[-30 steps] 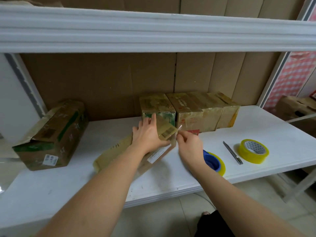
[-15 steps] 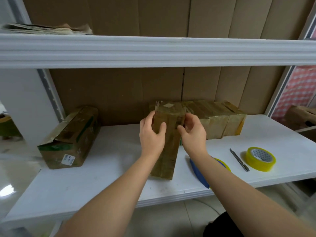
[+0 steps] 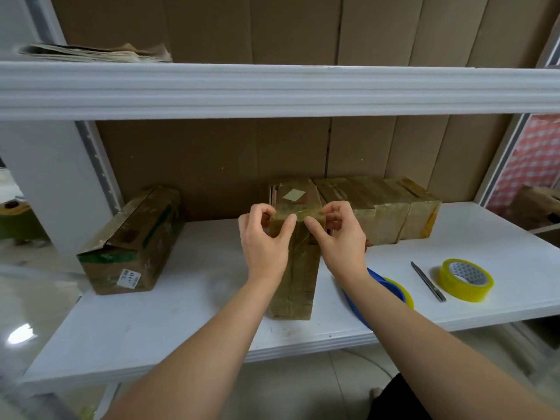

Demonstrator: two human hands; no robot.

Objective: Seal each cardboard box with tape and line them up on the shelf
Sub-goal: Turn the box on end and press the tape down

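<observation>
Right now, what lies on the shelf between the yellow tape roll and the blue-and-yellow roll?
In the head view, a thin metal blade lies between the yellow tape roll and the blue-and-yellow roll, touching neither.

Brown box (image 3: 295, 268), yellow tape roll (image 3: 466, 280), white shelf (image 3: 181, 313), red-checked cloth (image 3: 527, 165)

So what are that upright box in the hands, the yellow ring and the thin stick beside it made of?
The upright box looks like worn brown cardboard, glossy where clear tape seems to wrap it. The yellow ring appears to be a roll of translucent plastic tape on a printed core. The thin stick looks like grey metal with a dull sheen, possibly a blade.
</observation>
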